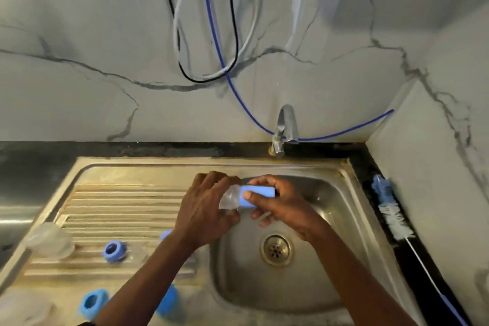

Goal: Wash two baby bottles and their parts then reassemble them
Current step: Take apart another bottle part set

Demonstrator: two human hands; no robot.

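The steel sink (341, 222) is set into a dark surface (370, 167) against a marble-patterned wall. Its basin holds no loose items; only the drain (275, 249) shows at the bottom. The tap (287, 124) stands at the back rim, with a thin blue hose (238, 92) running behind it.

The ribbed drainboard (119, 209) on the left carries the separated parts: a blue ring (114, 251) near the middle, a second blue ring (92, 302) at the lower left, clear cup-shaped pieces (50, 241) at the left edge, and a blue piece (169, 299) partly hidden under the left forearm. Another blue part (166, 234) shows only as a sliver beside the left wrist.

Both hands meet above the basin's back left corner. The right hand (280, 204) is closed around a blue bottle (258, 194) held sideways, thumb pressed on its side. The left hand (203, 206) is curled around a clear part (230, 197) at the bottle's left end; motion blur makes its exact shape, and whether it is joined to the bottle, unreadable.

A bottle brush (389, 206) lies on the surface right of the sink, just beside the wall, its handle cut off at the lower edge.
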